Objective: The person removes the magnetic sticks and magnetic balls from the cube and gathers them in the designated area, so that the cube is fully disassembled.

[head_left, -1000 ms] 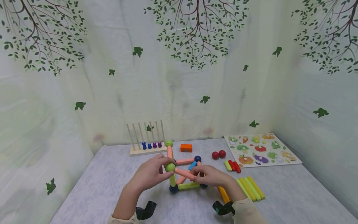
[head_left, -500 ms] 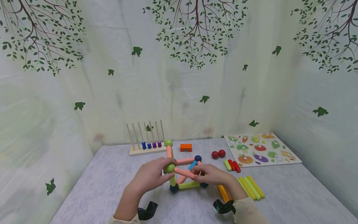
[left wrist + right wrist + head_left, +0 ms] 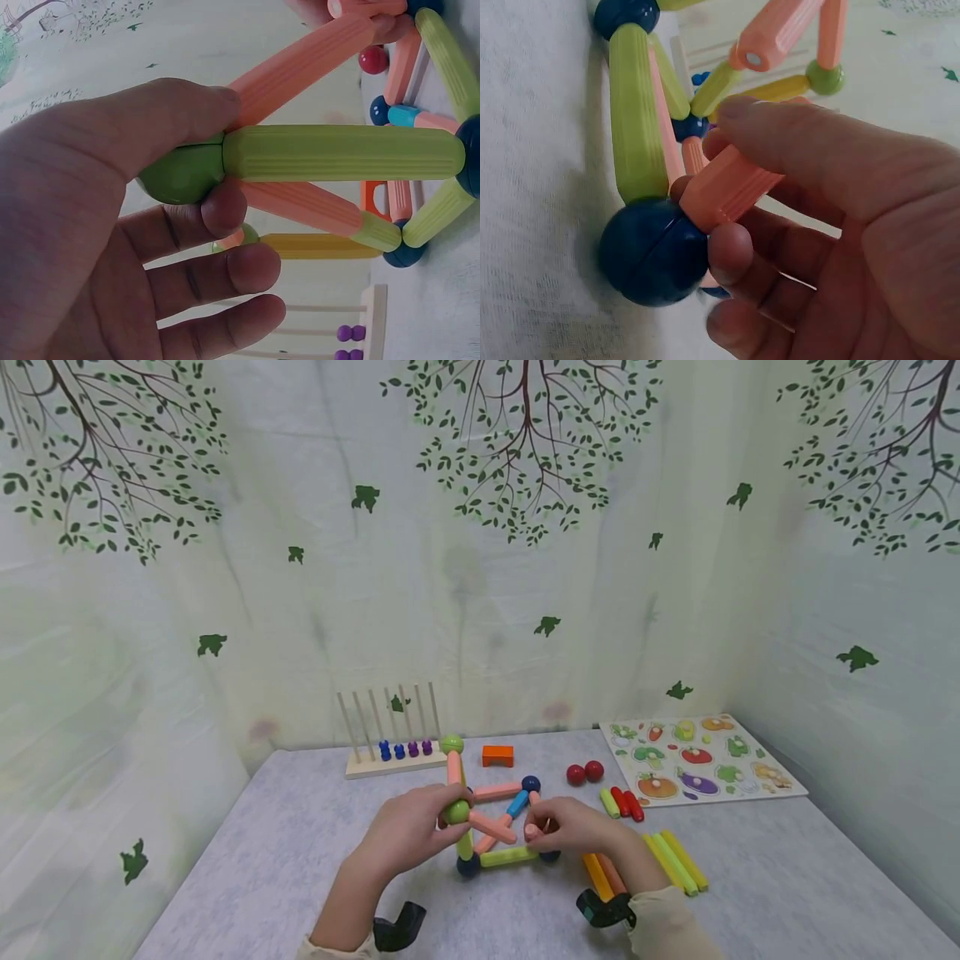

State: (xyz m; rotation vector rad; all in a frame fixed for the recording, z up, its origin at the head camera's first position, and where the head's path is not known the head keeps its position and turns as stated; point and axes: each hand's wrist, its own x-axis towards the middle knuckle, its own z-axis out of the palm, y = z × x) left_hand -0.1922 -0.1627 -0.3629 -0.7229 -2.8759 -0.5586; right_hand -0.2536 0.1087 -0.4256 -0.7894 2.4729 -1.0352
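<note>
Plastic frame, head view: rod-and-ball frame [image 3: 491,827] at frame centre on table [image 3: 300,827].
Left wrist view: left hand [image 3: 112,247] pinches green ball [image 3: 180,174], bracing the joint.
Right wrist view: right hand [image 3: 840,225] pinches salmon rod [image 3: 724,187] upright on blue ball [image 3: 652,251], steadying it.

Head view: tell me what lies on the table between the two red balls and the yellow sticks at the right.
In the head view, between the red balls and the yellow sticks lie three short sticks side by side: one yellow-green, two red.

Soft, even, bright light; faint shadows; wide-angle bending at edges; wrist close-ups slightly blurred.
</note>
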